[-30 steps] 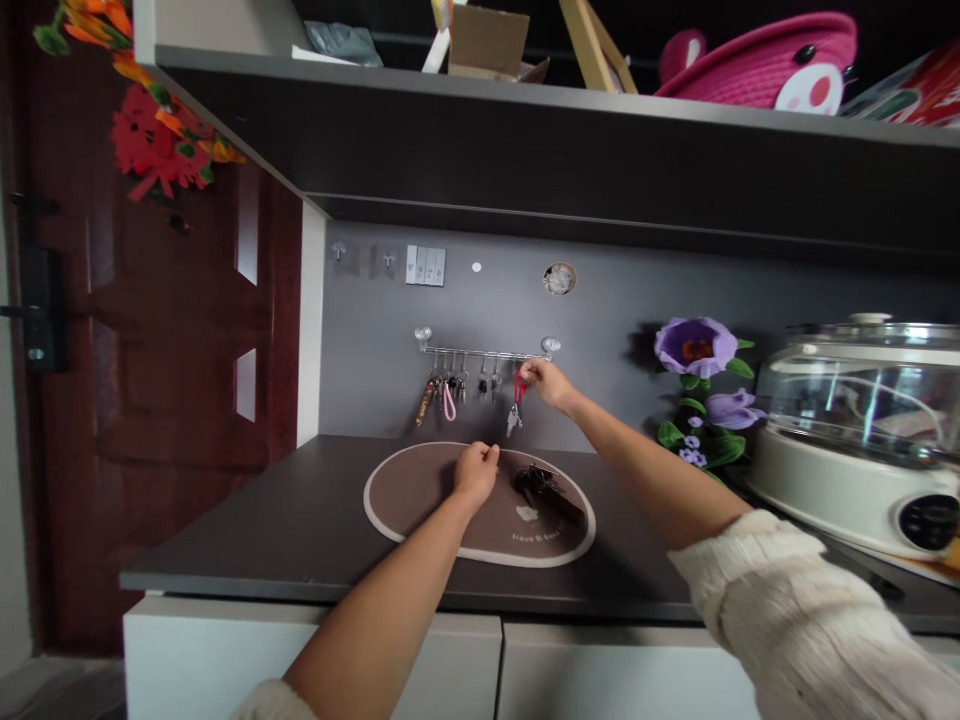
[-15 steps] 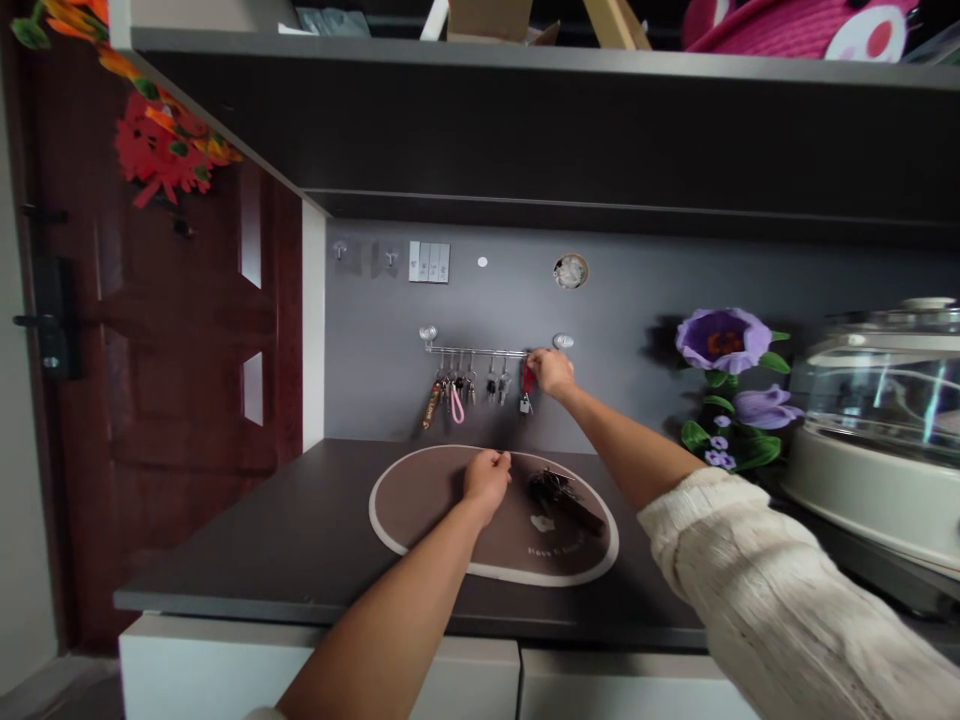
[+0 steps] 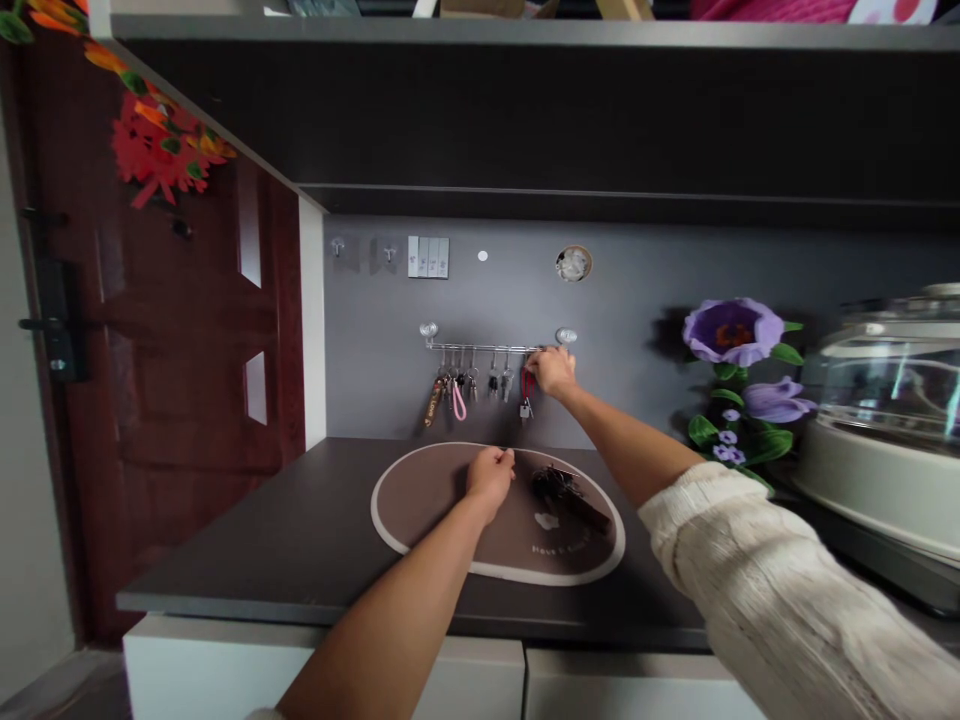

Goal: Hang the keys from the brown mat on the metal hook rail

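My right hand (image 3: 553,372) is at the right end of a metal hook rail (image 3: 480,348) on the grey wall. Its fingers are pinched at the top of a red strap (image 3: 527,380), from which a small bunch of keys (image 3: 526,408) dangles. Several other keys (image 3: 472,384) hang from the rail to the left, one with a pink loop (image 3: 459,402) and one with a brown tag (image 3: 433,404). Above the brown oval mat (image 3: 427,490), my left hand (image 3: 491,477) is closed; whatever its fingers hold is hidden. A dark bunch of keys (image 3: 562,490) lies on the mat, right of that hand.
A dark shelf (image 3: 480,120) overhangs the counter (image 3: 255,540). Purple flowers (image 3: 733,332) and a clear-topped white appliance (image 3: 877,480) stand at the right. To the left is a dark red door (image 3: 172,420). Two small hooks (image 3: 364,252) are on the wall.
The view has shifted slightly. Both hands stay in nearly the same places, the right at the rail with the red strap and the left closed over the mat.
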`<state>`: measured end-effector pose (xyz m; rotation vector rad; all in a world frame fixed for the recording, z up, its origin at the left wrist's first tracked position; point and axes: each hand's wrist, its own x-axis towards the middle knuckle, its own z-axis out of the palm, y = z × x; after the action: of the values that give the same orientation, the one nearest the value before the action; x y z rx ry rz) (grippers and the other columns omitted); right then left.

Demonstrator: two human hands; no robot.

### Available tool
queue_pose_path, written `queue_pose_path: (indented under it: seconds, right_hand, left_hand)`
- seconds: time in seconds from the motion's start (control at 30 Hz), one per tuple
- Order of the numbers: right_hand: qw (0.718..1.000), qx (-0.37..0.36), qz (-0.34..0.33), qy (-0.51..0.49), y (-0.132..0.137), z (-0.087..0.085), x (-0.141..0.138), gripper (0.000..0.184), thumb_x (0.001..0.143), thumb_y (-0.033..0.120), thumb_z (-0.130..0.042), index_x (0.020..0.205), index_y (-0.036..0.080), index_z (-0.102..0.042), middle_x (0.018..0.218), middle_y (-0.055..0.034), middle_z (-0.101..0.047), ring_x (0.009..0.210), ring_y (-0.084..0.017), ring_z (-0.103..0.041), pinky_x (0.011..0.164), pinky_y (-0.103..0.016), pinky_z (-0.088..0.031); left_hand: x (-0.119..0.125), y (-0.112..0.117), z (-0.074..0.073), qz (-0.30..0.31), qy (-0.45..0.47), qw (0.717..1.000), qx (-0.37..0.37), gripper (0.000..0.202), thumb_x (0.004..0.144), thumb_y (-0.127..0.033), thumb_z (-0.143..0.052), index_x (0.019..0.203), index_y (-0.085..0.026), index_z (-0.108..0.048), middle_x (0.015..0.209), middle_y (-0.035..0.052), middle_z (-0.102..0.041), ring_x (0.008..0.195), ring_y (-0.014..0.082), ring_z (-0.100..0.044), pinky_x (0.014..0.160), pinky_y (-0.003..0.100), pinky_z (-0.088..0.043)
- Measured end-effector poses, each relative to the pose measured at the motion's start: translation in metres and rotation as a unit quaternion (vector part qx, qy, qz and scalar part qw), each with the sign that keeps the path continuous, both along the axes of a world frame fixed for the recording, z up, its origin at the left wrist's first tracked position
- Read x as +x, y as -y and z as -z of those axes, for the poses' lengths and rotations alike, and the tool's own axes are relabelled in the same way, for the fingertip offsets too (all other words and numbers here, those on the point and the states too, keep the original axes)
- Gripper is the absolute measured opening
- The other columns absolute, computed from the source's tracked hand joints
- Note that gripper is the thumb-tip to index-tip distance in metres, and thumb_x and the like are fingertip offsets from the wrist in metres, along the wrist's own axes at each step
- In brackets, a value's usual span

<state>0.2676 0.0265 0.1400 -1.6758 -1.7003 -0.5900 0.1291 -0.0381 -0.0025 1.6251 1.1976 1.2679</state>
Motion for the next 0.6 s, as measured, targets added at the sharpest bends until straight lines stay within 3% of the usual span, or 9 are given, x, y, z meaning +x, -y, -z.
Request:
queue_pose_path:
  seconds: [0.23, 0.6]
  right_hand:
    - [1.000, -0.015, 0.009, -0.002, 0.010, 0.002, 0.002, 0.017, 0.074, 0.021, -0.051, 0.074, 0.024, -0.067, 0.092, -0.0046, -0.059, 0.094, -0.023, -0.035, 0.074, -0.032, -0.024]
    - [0.993, 0.052, -0.060, -0.083, 0.049, 0.004, -0.007, 0.018, 0.075, 0.023, -0.048, 0.075, 0.021, -0.066, 0.088, -0.0046, -0.062, 0.089, -0.021, -0.043, 0.073, -0.031, -0.029]
  left_hand:
    - [0.000, -0.002, 0.002, -0.001, -0.004, 1.000, 0.013, 0.027, 0.077, -0.033, -0.040, 0.058, -0.016, -0.050, 0.054, 0.0004, -0.054, 0.048, 0.0098, -0.044, 0.050, 0.022, -0.029]
    - [-0.006, 0.002, 0.002, 0.026, 0.016, 0.999, 0.038, 0.028, 0.075, -0.033, -0.045, 0.053, -0.016, -0.048, 0.049, -0.0022, -0.049, 0.045, 0.0079, -0.040, 0.049, 0.021, -0.027]
